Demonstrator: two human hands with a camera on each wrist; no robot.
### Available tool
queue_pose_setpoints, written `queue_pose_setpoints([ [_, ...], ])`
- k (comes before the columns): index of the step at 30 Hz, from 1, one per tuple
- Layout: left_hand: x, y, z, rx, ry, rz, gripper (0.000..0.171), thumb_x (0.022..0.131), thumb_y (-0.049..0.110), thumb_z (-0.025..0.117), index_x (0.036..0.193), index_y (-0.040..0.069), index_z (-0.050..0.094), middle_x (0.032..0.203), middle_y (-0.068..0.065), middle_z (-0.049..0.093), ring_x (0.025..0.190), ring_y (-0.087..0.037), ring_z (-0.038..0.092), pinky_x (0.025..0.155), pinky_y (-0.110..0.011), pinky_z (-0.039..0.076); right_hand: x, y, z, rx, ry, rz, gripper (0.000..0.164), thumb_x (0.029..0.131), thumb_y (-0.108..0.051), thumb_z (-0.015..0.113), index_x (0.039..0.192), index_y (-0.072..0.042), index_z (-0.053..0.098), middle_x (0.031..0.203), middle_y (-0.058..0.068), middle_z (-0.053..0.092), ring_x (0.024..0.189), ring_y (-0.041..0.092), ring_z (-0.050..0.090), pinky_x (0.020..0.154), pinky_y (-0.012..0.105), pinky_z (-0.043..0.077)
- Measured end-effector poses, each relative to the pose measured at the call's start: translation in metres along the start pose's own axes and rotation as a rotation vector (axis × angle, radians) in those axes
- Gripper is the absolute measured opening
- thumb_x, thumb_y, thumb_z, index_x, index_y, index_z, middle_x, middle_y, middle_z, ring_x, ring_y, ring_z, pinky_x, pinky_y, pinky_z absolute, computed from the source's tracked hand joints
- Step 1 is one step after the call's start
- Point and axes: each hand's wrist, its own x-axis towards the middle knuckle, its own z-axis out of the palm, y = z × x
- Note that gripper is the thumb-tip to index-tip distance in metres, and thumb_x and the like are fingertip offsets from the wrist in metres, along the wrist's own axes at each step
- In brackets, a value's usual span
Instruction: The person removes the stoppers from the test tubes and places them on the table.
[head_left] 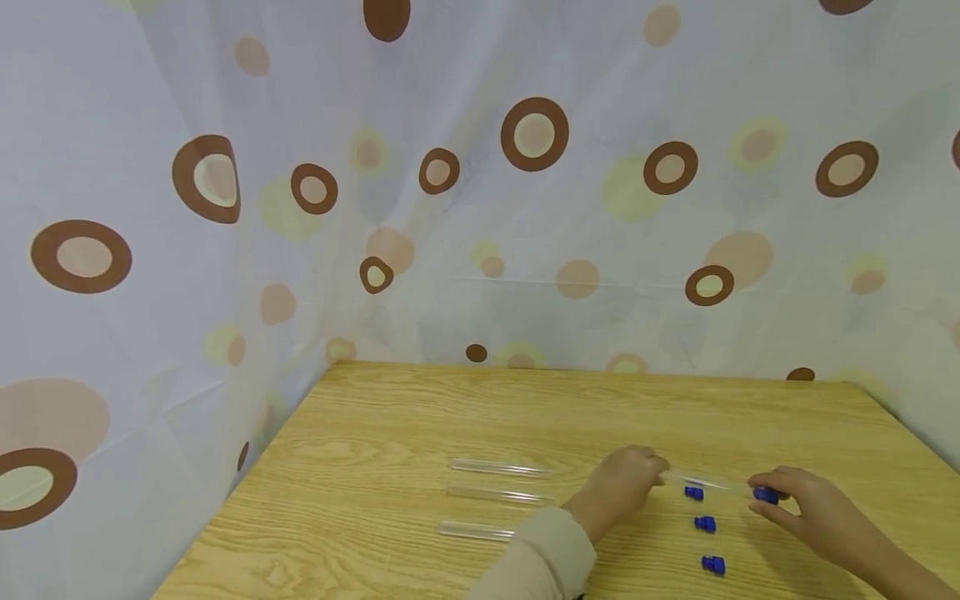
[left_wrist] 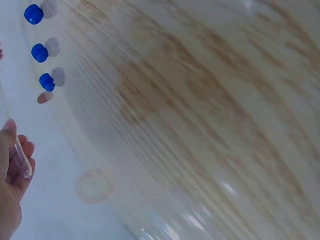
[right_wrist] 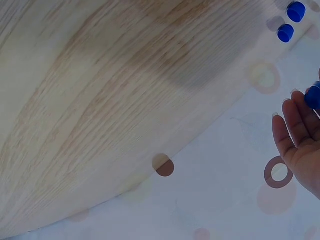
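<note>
My left hand [head_left: 621,490] grips one end of a clear test tube [head_left: 705,481], held above the table and pointing right. In the left wrist view, the tube's rounded end [left_wrist: 26,171] lies among the fingers. Over on the right, my right hand [head_left: 821,512] pinches a blue cap [head_left: 766,495] between thumb and fingers, close to the tube's other end. Whether cap and tube touch, I cannot tell. Seen from the right wrist, the held cap [right_wrist: 313,97] sits at the fingertips, partly cut off by the frame edge.
Three blue caps, the far one [head_left: 694,493], the middle one [head_left: 705,524] and the near one [head_left: 713,565], lie in a column between the hands. Left of the left arm, three clear tubes [head_left: 500,468] lie side by side on the wooden table [head_left: 360,433]. A dotted curtain [head_left: 450,317] borders the table.
</note>
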Motion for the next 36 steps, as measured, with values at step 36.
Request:
queue_pose_setpoints([
  [36,-0.015,-0.023,0.001,0.016,0.109,0.056,0.022,0.089,0.026,0.059,0.108,0.017,0.066,0.098,0.008,0.069,0.087,0.0,0.063,0.079,-0.002,0.045,0.01,-0.004,0.013,0.031,0.0,-0.073,0.025,0.076,-0.006,0.072,0.097,0.007,0.066,0.078,-0.003,0.061,0.062,-0.002,0.049,0.048,0.018,0.043],
])
